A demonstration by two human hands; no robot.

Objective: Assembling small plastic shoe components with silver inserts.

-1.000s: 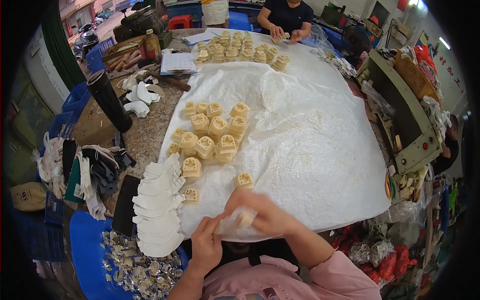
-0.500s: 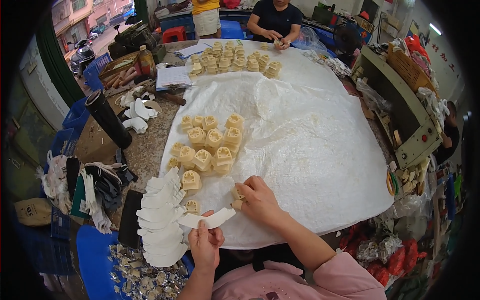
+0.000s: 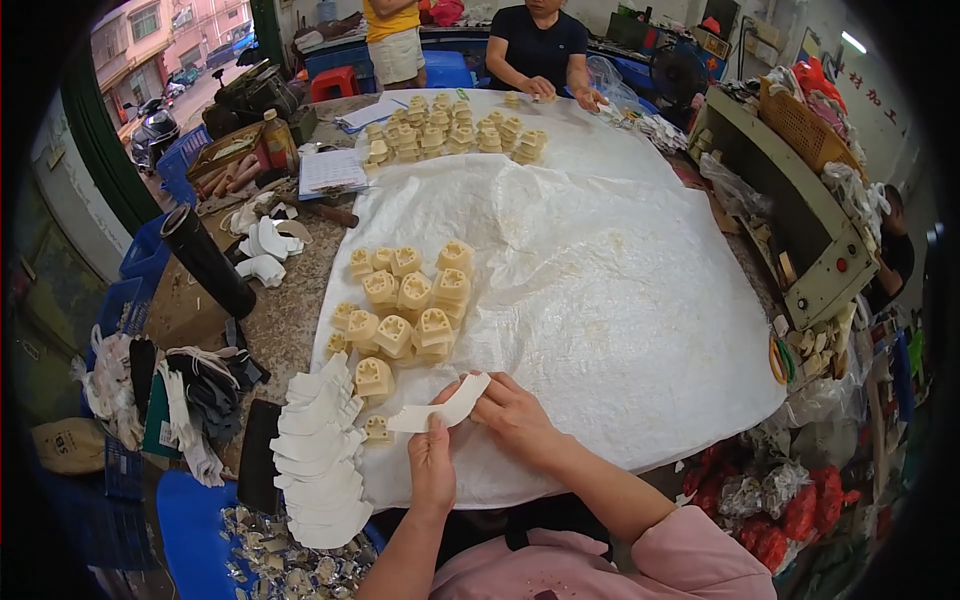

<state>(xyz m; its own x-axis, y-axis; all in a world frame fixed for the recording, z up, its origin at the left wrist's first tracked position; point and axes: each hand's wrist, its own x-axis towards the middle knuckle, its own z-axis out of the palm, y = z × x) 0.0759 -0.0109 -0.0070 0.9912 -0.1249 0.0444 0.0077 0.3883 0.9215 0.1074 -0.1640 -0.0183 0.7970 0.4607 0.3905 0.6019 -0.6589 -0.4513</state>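
My left hand [image 3: 432, 468] and my right hand [image 3: 512, 418] together hold a flat white curved piece [image 3: 441, 410] just above the near edge of the white woven sheet [image 3: 620, 300]. Each hand pinches one end of it. A cluster of cream-yellow moulded blocks [image 3: 405, 300] lies on the sheet right beyond my hands. One small cream piece [image 3: 378, 430] sits by my left thumb. A fanned stack of white curved pieces [image 3: 322, 450] lies to the left of my left hand.
A black cylinder [image 3: 207, 260] and dark straps [image 3: 205, 385] lie at the left. More cream blocks [image 3: 450, 135] sit at the far end, where a person in black [image 3: 545, 50] works. A grey machine [image 3: 800, 230] stands on the right. Shiny scraps [image 3: 280, 560] fill a blue bin near me.
The white piece, folded between my hands a second ago, was laid out flat at the left and is now lifted and held by both hands in the middle.
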